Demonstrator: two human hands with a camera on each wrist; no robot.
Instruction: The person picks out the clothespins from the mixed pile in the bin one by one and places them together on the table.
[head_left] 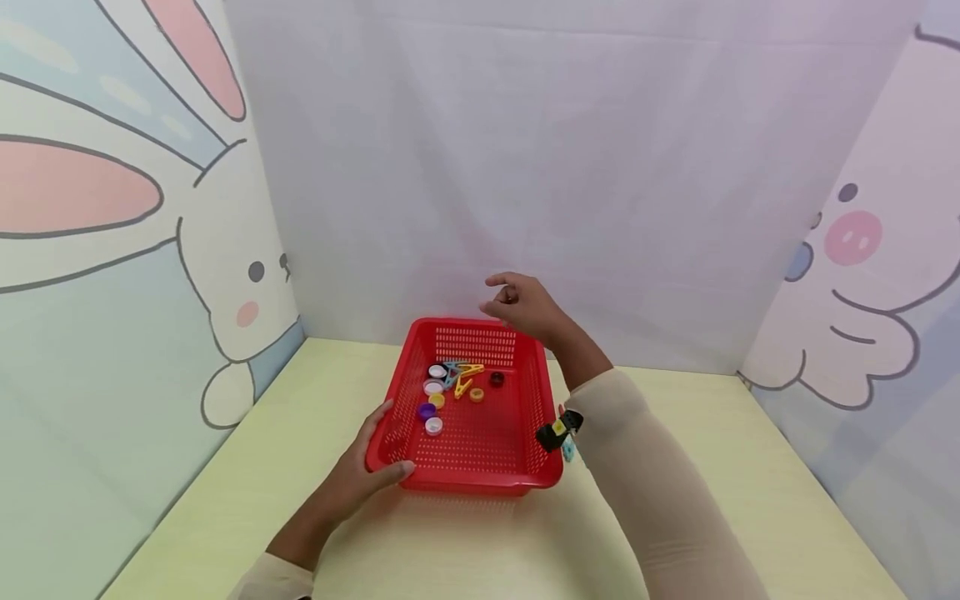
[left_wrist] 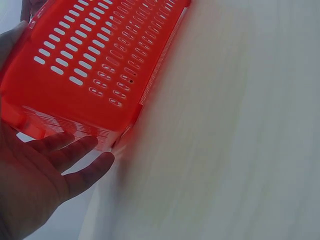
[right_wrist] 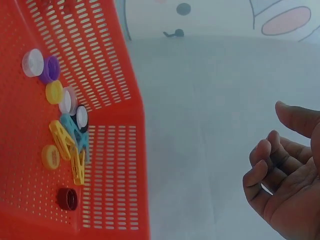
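A red plastic basket (head_left: 480, 479) stands on the table, holding small bottle caps and clothespins. At its near left corner is my left hand (head_left: 352, 479), the thumb along the front rim and the fingers against the outer left side. In the left wrist view, those fingers (left_wrist: 80, 175) look extended and spread along the wall. Above the far right rim hangs my right hand (head_left: 525, 308), loosely bent and empty. Yellow clothespins (right_wrist: 61, 140) and blue clothespins (right_wrist: 75, 131) lie together near a dark red cap (right_wrist: 67, 199) and an orange-yellow cap (right_wrist: 50, 156).
Along the basket's left side sit a purple cap (head_left: 427, 411), a yellow cap (head_left: 437, 401) and several white ones. A teal piece (head_left: 567, 450) lies right of the basket, partly behind the sleeve. A pale curtain (head_left: 487, 167) rises behind the table.
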